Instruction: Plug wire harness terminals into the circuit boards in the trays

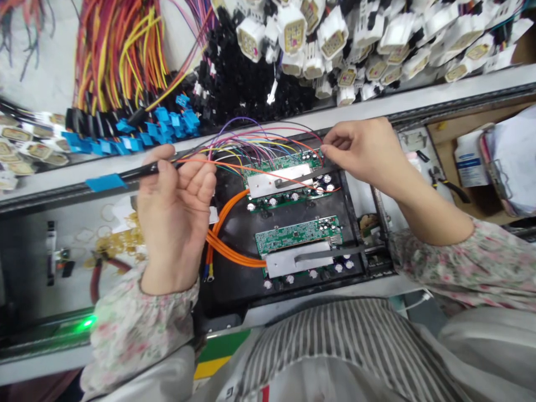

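Note:
My left hand (176, 206) grips a wire harness in a black sleeve (140, 172), thumb on top, with a blue piece (105, 183) at its left end. From it, thin multicoloured wires (255, 135) arc rightwards over the upper green circuit board (285, 162). My right hand (355, 146) is closed in a pinch at that board's right end, where the tips of the dark and red wires meet the fingers. One loose orange wire (268, 171) crosses above the board's pale metal plate. Below lies a second green circuit board (297, 233); thick orange cables (228, 245) run to both boards.
Bundled red and yellow wires with blue connectors (171, 120) lie at back left; white connectors (335, 39) are heaped at back right. Red-handled pliers (96, 276) and yellow rings (121, 237) sit at left. Another plier tool (450, 184) and papers (517, 162) are at right.

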Demonstrator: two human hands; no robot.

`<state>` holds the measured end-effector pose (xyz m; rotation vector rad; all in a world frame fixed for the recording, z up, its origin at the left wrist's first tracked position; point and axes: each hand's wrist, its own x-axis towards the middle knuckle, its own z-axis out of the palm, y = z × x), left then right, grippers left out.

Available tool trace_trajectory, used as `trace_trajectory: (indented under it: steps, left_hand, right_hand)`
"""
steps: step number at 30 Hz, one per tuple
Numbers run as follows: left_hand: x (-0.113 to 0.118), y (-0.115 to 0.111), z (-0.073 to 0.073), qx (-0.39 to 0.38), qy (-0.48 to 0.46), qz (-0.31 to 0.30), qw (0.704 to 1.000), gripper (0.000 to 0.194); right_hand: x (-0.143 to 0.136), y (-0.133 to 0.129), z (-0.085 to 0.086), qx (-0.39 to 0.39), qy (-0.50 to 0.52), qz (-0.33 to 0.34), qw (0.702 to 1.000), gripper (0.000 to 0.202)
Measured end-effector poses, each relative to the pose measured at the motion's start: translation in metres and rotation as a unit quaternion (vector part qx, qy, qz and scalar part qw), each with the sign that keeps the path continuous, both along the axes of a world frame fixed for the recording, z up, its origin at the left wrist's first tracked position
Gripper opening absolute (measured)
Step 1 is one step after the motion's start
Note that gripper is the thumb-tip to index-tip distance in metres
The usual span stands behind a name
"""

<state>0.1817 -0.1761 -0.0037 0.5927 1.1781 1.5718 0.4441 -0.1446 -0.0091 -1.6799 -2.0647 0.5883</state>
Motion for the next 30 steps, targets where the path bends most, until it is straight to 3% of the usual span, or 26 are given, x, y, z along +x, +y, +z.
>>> trace_trajectory:
  steps: [15, 24, 30]
  left_hand:
    - [0.0010, 0.0011, 0.0007, -0.006, -0.002, 0.003, 1.000, 0.030]
    - [-0.0013, -0.0007, -0.0020, 0.011, -0.004, -0.001, 1.000, 0.021]
    - [0.0004, 0.0005, 0.0007, -0.008, -0.002, 0.001, 1.000, 0.028]
  right_hand:
    - [-0.0015, 0.0005, 0.0007, -0.032, 0.040, 0.011, 0.999, 0.009]
    - [-0.0015, -0.0004, -0.0007, -0.004, 0.011, 0.001, 1.000, 0.012]
    - [-0.0023, -0.0003, -0.0020, -0.021, 0.028, 0.004, 0.999, 0.010]
